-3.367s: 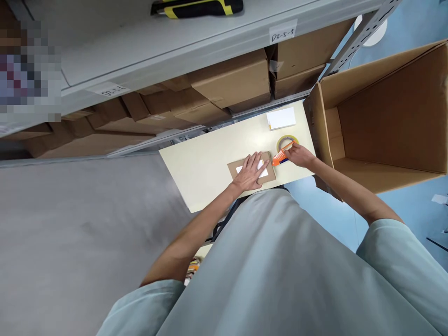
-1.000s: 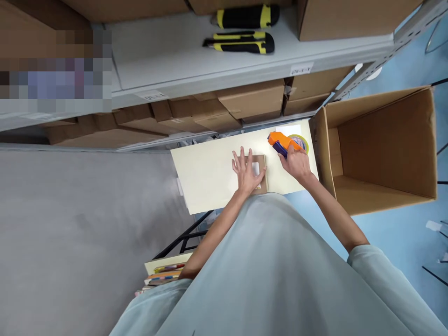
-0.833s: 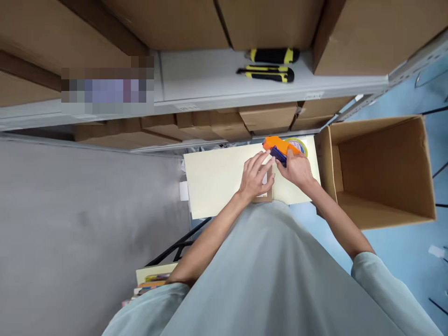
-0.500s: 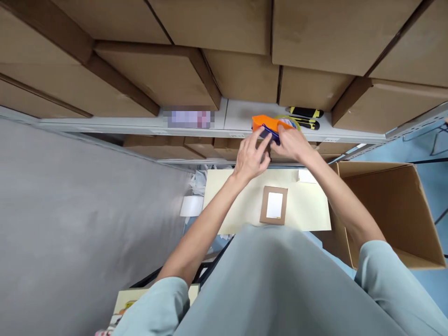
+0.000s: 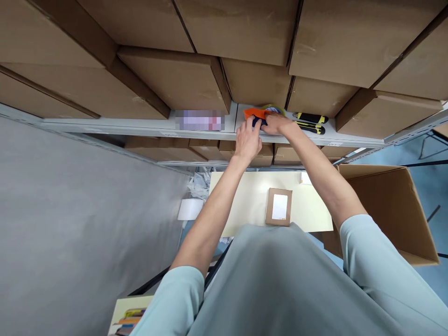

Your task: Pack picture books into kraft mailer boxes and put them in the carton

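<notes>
An orange and dark-blue tape dispenser (image 5: 254, 113) lies at the front of the grey shelf, with a yellow-edged roll of tape (image 5: 275, 109) at its far side. The fingers of my left hand (image 5: 248, 140) are bent over its dark-blue near part. My right hand (image 5: 278, 123) grips it from the right, covering much of it and part of the roll. Just right of that hand, black-and-yellow utility knives (image 5: 310, 122) lie on the shelf. Below my forearms, a small brown box (image 5: 279, 207) with a white label rests on the cream tabletop (image 5: 241, 205).
Large cardboard boxes (image 5: 259, 84) fill the shelf behind the tools, and more stand on the level below. A blurred purple-and-white item (image 5: 199, 120) lies left on the shelf edge (image 5: 140, 127). An open carton (image 5: 388, 200) stands right of the table; a grey wall (image 5: 70, 224) is left.
Both hands have moved slightly left and farther in over the shelf with the tape dispenser, which now sits lower against the shelf surface. The camera view has shifted a little.
</notes>
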Tool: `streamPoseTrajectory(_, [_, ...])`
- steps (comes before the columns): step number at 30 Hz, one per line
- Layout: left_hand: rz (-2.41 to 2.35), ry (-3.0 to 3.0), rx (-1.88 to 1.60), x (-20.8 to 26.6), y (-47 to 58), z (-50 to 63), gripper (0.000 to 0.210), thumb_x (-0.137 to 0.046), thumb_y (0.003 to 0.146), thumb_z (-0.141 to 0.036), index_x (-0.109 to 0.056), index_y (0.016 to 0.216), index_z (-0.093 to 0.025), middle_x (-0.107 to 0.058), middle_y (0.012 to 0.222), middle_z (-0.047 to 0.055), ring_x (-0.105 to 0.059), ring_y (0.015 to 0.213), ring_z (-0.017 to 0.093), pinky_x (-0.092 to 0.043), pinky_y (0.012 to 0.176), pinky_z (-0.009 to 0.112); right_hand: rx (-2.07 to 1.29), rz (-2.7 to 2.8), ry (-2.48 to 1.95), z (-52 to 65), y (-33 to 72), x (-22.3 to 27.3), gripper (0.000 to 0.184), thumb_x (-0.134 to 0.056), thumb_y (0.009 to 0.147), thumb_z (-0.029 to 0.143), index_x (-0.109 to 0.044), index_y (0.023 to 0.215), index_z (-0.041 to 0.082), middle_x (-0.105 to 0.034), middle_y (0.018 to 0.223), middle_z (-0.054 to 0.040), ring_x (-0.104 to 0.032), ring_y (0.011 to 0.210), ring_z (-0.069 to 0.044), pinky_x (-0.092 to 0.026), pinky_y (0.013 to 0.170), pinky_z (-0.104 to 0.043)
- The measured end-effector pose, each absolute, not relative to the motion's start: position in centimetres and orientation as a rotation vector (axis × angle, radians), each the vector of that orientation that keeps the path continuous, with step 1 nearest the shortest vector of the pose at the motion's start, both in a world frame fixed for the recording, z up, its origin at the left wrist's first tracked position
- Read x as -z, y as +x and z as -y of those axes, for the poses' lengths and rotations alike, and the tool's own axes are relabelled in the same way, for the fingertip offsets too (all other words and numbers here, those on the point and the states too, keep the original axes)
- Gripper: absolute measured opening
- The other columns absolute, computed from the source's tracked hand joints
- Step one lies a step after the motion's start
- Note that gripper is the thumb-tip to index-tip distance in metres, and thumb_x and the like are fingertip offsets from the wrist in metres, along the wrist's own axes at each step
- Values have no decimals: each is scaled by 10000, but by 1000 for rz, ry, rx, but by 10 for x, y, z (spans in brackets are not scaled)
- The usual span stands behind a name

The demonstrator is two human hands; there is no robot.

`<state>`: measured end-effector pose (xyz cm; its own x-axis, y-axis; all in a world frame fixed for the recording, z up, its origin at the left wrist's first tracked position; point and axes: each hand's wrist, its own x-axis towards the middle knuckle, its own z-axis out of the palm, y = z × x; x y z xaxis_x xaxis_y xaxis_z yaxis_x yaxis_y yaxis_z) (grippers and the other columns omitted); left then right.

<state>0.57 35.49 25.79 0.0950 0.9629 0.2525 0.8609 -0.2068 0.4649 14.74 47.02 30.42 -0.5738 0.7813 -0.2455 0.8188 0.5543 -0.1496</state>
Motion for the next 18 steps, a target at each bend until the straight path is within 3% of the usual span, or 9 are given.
streamPoseTrajectory(5, [-1894, 2114, -747, -262, 10, -357, 699, -591, 985, -290, -478, 1657, -131, -412, 1738, 215, -416, 1580, 437, -313, 1334, 651, 289, -2866, 1359, -463, 161, -298, 608, -549, 1057, 400, -563, 1453, -61, -573, 1528, -341, -586, 1419, -447, -426, 1238, -626])
streamPoseTrajectory(9, [-1852, 2070, -822, -242, 12, -320, 726, -544, 1053, -392, -377, 1723, -168, -342, 1807, 164, -297, 1678, 387, -244, 1380, 608, 383, -3200, 1511, -402, 222, -265, 590, -351, 1155, 419, -417, 1630, 76, -473, 1655, -251, -462, 1549, -423, -329, 1295, -681])
streamPoseTrajectory(12, [-1822, 1952, -716, -196, 27, -250, 696, -498, 1083, -434, -386, 1722, -181, -409, 1783, 159, -347, 1672, 340, -281, 1388, 535, 673, -3047, 1901, -315, 288, -202, 594, -289, 1173, 496, -453, 1616, 136, -559, 1587, -235, -539, 1496, -371, -451, 1245, -591])
streamPoseTrajectory(15, [-1799, 1687, -433, -137, 52, -164, 629, -510, 1071, -402, -501, 1635, -125, -583, 1643, 205, -519, 1570, 327, -376, 1349, 506, 1119, -2459, 2275, -211, 344, -130, 629, -253, 1165, 551, -588, 1467, 113, -685, 1421, -259, -698, 1296, -326, -601, 1064, -451])
streamPoseTrajectory(18, [-1816, 1319, -151, -92, 77, -97, 630, -580, 1045, -400, -533, 1588, -85, -609, 1610, 253, -615, 1491, 338, -480, 1263, 472, 1356, -1925, 2341, -123, 376, -79, 616, -230, 1159, 535, -680, 1281, 133, -771, 1261, -241, -764, 1134, -306, -623, 962, -405])
